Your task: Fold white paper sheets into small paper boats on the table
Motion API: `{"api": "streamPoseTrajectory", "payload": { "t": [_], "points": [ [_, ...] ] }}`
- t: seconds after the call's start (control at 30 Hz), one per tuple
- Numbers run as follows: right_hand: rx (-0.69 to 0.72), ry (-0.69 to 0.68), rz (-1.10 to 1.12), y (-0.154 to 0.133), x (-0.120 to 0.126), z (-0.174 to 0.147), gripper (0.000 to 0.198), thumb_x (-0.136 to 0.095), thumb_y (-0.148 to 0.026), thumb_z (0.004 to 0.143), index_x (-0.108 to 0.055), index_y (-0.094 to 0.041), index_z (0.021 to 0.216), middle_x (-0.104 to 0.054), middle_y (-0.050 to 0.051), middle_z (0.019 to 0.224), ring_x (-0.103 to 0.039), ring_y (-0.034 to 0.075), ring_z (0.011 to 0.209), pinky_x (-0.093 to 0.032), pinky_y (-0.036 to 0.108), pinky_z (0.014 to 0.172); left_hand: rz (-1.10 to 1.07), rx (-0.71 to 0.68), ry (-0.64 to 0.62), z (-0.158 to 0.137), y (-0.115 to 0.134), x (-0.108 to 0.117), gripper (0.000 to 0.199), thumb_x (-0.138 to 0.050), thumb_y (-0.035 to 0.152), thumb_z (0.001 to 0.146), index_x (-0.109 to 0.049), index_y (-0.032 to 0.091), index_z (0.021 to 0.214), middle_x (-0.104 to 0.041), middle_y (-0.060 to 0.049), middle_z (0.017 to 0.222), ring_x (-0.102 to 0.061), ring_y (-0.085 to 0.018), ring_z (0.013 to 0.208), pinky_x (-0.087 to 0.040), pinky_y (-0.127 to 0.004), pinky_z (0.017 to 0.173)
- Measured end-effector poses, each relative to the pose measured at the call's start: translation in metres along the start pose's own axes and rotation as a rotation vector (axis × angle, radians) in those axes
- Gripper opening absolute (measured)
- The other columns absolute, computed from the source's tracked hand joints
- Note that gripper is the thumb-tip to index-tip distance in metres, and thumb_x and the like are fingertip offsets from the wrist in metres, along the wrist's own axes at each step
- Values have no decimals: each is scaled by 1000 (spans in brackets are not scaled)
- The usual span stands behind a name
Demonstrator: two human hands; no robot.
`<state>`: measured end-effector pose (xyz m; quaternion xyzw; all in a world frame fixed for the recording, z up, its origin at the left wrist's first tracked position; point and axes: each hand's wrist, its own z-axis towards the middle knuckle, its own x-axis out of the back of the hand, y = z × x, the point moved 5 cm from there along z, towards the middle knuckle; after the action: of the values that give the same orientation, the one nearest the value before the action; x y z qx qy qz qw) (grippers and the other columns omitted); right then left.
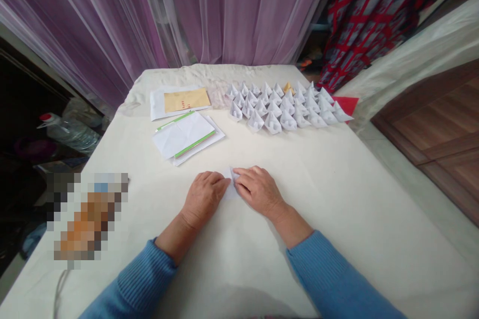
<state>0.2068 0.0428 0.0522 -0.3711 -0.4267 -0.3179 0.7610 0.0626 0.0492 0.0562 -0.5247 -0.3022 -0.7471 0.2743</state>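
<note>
A small piece of folded white paper lies on the tabletop between my two hands, one corner of it standing up at the top. My left hand is closed at the paper's left side, thumb and fingers pressed onto it. From the right, my right hand has its bent fingers together on the raised fold. Both hands cover much of the sheet, so its full shape is hidden. Farther back on the right stand rows of folded white paper boats, with a yellow one among them.
Stacked white sheets with green edging lie at the back left, beyond them a tan envelope. A blurred-out object with a cord is on the left. Red paper sits behind the boats. A water bottle stands beside the table.
</note>
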Motion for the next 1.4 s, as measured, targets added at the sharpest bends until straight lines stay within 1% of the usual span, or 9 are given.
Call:
{"api": "streamPoseTrajectory", "payload": {
  "t": [0.07,0.2,0.4,0.6,0.73,0.87,1.4],
  "points": [
    [0,6,-6,0,0,0,11,-60,-19,89,-66,-23,81,-69,1,119,-56,18,87,-40,32,79,2,4,-4,0,0,-2,20,-50,22,96,-70,22,98,-66,-4,86,-58,-17,81,-45,-33,77],
    [6,10,-8,0,0,0,11,-59,-18,89,-67,-23,82,-69,0,119,-56,19,87,-41,32,79,35,-48,-4,0,4,-1,21,-48,21,96,-69,19,99,-64,-5,84,-57,-18,81,-46,-33,78],
    [1,7,-12,-1,1,0,11,-59,-19,89,-67,-23,83,-69,0,120,-56,19,87,-41,33,79,45,-113,-79,2,2,1,17,-52,18,94,-68,18,100,-65,-4,86,-57,-19,82,-45,-34,78],
    [4,5,-20,-1,1,0,11,-60,-19,89,-66,-23,81,-69,0,118,-55,18,87,-40,32,77,25,-156,-60,-1,-4,0,19,-51,17,95,-68,19,101,-66,-4,87,-57,-18,83,-45,-32,78],
    [9,20,-11,-1,1,0,12,-59,-19,90,-67,-23,81,-69,1,117,-56,18,87,-40,32,77,27,-160,-47,-1,-1,1,19,-50,18,95,-69,19,100,-66,-5,86,-57,-18,82,-46,-33,77],
    [10,34,-15,-1,1,0,11,-60,-19,89,-67,-22,81,-69,0,119,-55,18,87,-40,32,77,32,-151,-43,1,1,3,20,-49,18,95,-69,19,99,-66,-4,85,-58,-19,82,-47,-34,78],
    [-1,10,-21,-1,1,-1,13,-58,-19,90,-67,-22,81,-68,0,120,-55,18,88,-40,32,79,50,-122,-77,3,3,4,18,-51,18,94,-69,19,98,-66,-4,85,-58,-19,81,-45,-33,78]
  ]
}}
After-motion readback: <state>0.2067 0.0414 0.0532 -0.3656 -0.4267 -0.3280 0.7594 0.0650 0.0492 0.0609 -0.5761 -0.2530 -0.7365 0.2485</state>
